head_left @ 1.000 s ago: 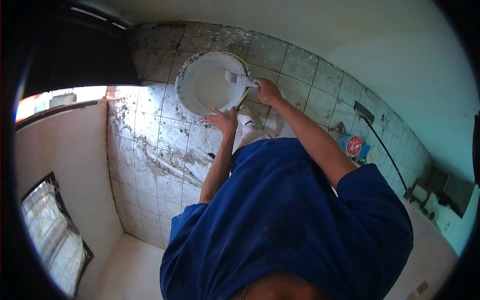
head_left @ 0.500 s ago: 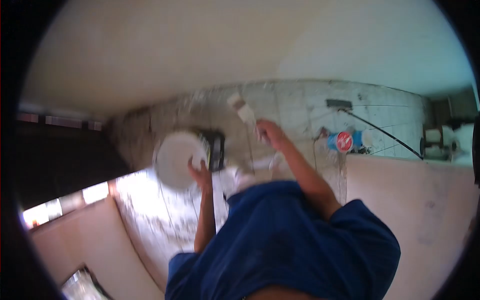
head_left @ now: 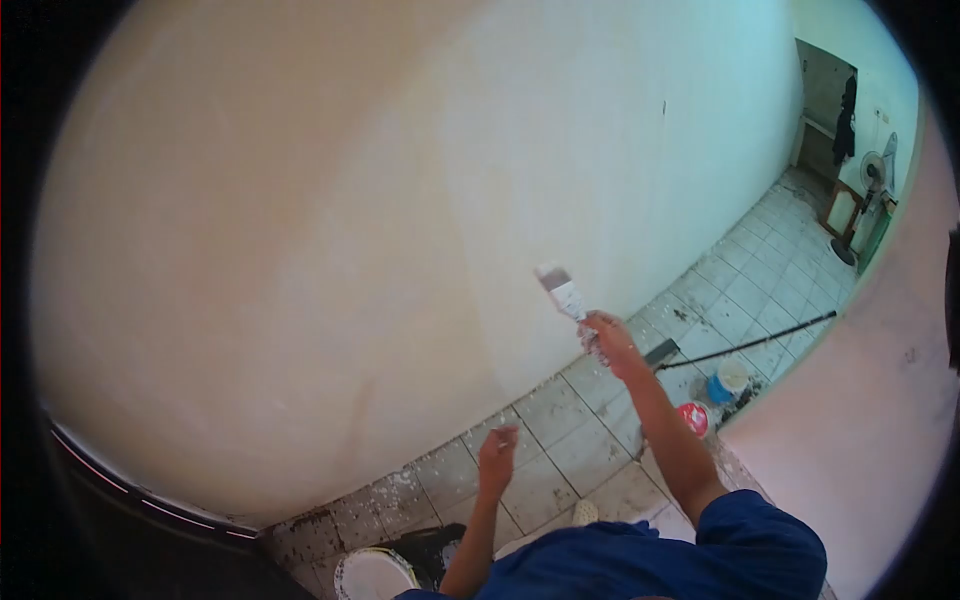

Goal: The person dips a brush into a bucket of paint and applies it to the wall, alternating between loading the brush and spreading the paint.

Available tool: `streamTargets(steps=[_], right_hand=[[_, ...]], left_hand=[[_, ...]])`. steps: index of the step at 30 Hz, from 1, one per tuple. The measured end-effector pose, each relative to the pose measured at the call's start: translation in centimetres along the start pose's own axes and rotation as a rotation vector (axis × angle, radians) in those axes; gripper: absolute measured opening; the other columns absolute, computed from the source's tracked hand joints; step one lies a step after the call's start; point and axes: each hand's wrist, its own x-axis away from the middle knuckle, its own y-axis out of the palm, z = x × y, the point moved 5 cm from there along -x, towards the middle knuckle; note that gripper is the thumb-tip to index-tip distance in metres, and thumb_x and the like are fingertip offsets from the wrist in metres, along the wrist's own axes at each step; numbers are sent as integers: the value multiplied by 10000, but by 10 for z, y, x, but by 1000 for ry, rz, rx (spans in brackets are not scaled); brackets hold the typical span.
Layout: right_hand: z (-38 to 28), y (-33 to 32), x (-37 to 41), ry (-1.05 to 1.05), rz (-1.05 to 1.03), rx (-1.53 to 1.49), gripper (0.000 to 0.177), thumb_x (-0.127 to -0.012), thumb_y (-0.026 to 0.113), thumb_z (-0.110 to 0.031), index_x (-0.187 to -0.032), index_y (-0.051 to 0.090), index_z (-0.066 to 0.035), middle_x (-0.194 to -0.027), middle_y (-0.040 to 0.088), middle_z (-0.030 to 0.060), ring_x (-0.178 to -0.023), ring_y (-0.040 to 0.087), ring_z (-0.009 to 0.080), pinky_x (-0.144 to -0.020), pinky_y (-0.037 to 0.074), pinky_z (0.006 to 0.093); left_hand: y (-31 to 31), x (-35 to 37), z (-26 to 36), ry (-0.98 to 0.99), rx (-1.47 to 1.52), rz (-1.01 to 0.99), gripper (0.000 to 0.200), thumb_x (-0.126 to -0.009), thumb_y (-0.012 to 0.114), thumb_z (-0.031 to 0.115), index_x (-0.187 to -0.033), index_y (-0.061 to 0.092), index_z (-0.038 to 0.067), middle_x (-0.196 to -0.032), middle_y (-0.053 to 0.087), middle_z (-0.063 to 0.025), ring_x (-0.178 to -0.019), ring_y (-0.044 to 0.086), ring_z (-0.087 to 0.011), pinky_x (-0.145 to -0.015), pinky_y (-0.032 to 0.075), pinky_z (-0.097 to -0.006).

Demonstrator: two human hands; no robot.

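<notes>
My right hand (head_left: 612, 345) is closed around the handle of a paintbrush (head_left: 567, 297). The brush points up and left, its bristles over the pale wall (head_left: 380, 200) in this view. White paint marks show on the brush and on my fingers. Lower and to the left, my left hand (head_left: 497, 462) is raised with half-curled fingers, and no object shows in it. Below that hand, at the bottom edge, a white paint bucket (head_left: 375, 575) is partly cut off by the frame, with a dark object (head_left: 430, 548) beside it.
Paint-spattered tiles (head_left: 550, 480) run along the wall's foot. A long-handled tool (head_left: 750, 346) lies on the floor at right, near a red-topped container (head_left: 692, 418) and a blue container (head_left: 722, 385). A standing fan (head_left: 872, 175) is farther back. A pale partition (head_left: 840, 440) borders the right.
The view has tilted up toward the wall. My right hand has raised the paintbrush up and right. My left hand has come away from over the bucket, its fingers now more curled.
</notes>
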Motion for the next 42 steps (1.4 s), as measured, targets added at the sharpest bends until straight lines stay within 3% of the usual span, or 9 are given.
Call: streamTargets(steps=[3,7,14,19,25,27,32,37,42], right_hand=[[-51,-16,-49,-80,-32,51,145,-860,539,-170,-855,580,-31,-710,567,34,-526,500,83,-458,395,221],[-117,-1,-85,-123,-4,44,129,-861,525,-144,-859,573,-24,-711,560,38,-528,497,97,-472,413,243],[-178,44,-143,-228,-100,-36,132,-880,509,-117,-893,566,1,-741,555,56,-557,503,109,-495,435,259],[-234,81,-170,-332,-135,92,188,-888,531,-126,-987,559,32,-748,550,58,-567,494,106,-516,445,261],[-273,116,-200,-423,-131,-28,328,-888,549,-106,-1185,456,-6,-766,571,64,-560,501,104,-497,437,250],[-267,104,-198,-450,-170,-64,358,-887,559,-106,-1197,409,-8,-785,564,76,-575,504,111,-501,437,262],[-282,110,-217,-499,-210,-12,312,-903,546,-113,-1158,380,-43,-791,566,84,-560,507,122,-492,432,272],[-347,114,-209,-545,-329,71,220,-922,495,-101,-1119,405,-65,-804,577,95,-530,526,137,-466,425,280],[-390,101,-213,-589,-459,96,252,-926,456,-95,-1164,385,-52,-860,565,112,-548,556,163,-492,448,288]], left_hand=[[34,-18,30,18,-24,-107,202,-920,572,169,-1045,611,16,-1026,660,-102,-953,611,-159,-805,489,-310],[42,-33,53,-107,19,-220,223,-921,576,168,-1066,599,0,-1086,648,-101,-993,604,-155,-832,485,-311],[3,-118,45,-48,101,-182,240,-926,572,176,-1097,584,9,-1111,636,-90,-1030,597,-158,-874,476,-311],[-33,-211,107,123,-25,-131,250,-914,588,188,-1097,586,18,-1115,636,-91,-1041,601,-160,-878,482,-325],[-20,-308,274,921,-398,195,343,-797,667,89,-1126,583,39,-1148,587,-100,-1070,559,-272,-900,460,-355],[14,-327,307,1154,-628,334,399,-761,677,74,-1147,579,49,-1187,554,-77,-1086,520,-256,-899,432,-373],[38,-399,359,1429,-981,584,451,-736,693,83,-1174,585,67,-1163,560,-22,-1038,497,-198,-802,396,-363],[45,-412,430,1645,-1083,676,349,-714,709,113,-1059,656,103,-1087,598,30,-1009,502,-161,-791,374,-353],[59,-425,472,1791,-1141,760,253,-742,702,132,-994,676,129,-1013,625,42,-988,526,-146,-826,367,-393]])
